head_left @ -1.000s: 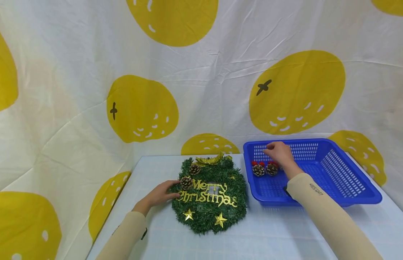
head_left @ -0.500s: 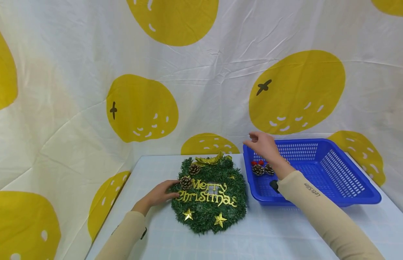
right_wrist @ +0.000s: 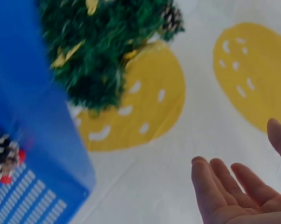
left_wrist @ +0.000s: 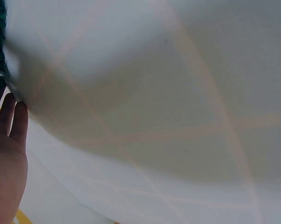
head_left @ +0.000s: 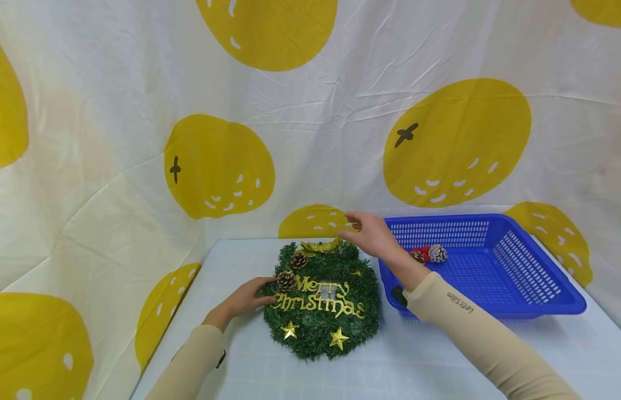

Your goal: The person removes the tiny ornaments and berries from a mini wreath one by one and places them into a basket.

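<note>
A green wreath lies on the table, carrying gold "Merry Christmas" lettering, two gold stars, a gold ribbon and two pinecones on its left side. My left hand rests at the wreath's left edge, fingers extended beside the lower pinecone. In the left wrist view, straight fingers reach its dark green edge. Over the wreath's upper right hovers my right hand. Its fingers are loosely bent and apart from the thumb in the right wrist view, with nothing between them.
A blue plastic basket stands to the right of the wreath, with pinecones and red pieces inside. My right forearm passes over its left end. Behind the table hangs a white cloth with yellow fruit prints.
My right hand has moved left from above the basket to above the wreath's upper right. My left hand and the wreath have stayed put.
</note>
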Demonstrator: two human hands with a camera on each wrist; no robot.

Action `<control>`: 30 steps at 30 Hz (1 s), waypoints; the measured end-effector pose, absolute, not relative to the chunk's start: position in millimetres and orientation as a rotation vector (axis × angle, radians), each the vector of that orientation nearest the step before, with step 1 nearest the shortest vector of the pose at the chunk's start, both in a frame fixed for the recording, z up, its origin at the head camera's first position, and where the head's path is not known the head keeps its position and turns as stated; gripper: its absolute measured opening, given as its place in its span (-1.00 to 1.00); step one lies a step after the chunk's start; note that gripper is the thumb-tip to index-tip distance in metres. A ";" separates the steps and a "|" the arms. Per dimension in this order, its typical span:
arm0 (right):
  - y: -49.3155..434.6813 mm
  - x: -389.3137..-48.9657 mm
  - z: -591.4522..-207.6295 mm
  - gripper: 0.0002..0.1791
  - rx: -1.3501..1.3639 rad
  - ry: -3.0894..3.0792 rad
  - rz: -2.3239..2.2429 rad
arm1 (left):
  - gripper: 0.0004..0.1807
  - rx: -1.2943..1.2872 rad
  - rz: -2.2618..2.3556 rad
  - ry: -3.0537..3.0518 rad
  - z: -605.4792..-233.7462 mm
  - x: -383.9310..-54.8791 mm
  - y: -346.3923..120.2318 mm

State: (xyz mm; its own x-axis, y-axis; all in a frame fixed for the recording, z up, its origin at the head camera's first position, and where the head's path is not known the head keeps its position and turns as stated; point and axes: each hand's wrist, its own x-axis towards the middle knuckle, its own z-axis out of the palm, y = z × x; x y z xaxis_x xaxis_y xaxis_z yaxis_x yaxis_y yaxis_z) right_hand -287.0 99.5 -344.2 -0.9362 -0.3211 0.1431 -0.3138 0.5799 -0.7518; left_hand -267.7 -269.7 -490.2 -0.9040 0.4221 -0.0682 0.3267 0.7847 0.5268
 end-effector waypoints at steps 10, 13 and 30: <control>61.4 -279.2 -355.6 -0.28 -0.611 2.763 -1.220 | -0.28 0.584 0.763 2.789 -490.9 -267.0 -270.4; 50.9 -276.1 -361.6 -0.28 -0.613 2.736 -1.240 | -0.28 0.592 0.763 2.786 -489.1 -266.8 -270.0; 6.5 -259.7 -416.3 -0.31 -0.577 2.591 -1.364 | -0.31 0.600 0.813 2.786 -492.7 -268.9 -271.5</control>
